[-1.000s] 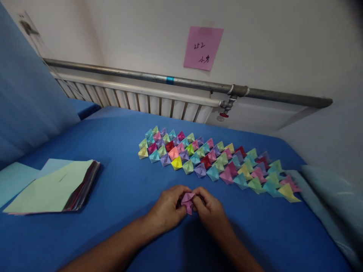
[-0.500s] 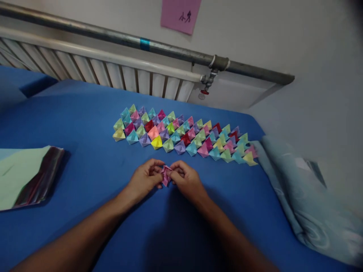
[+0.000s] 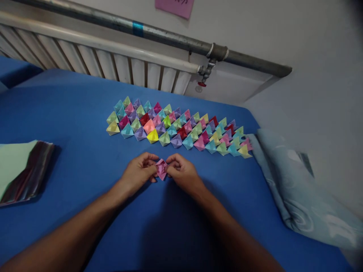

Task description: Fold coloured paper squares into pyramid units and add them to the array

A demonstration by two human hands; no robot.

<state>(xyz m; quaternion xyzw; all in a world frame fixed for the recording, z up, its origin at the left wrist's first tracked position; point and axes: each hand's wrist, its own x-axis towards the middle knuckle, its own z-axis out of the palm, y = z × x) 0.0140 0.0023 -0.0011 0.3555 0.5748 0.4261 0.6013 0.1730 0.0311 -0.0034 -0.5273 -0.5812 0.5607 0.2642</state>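
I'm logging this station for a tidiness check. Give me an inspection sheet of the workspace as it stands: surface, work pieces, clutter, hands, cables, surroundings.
Surface: blue cloth-covered top, flat.
Job's things: pink folded paper, pinched between both hands; rows of folded paper pieces in many colours, packed close together behind it.
Clutter: stack of coloured sheets at the left edge; pale blue bedding bunched at the right.
Grippers: left hand and right hand, each with a fingertip grip on the pink folded paper.
Cables: nothing seen.
Surroundings: white radiator, grey pipe with a blue band, pink note on the wall.
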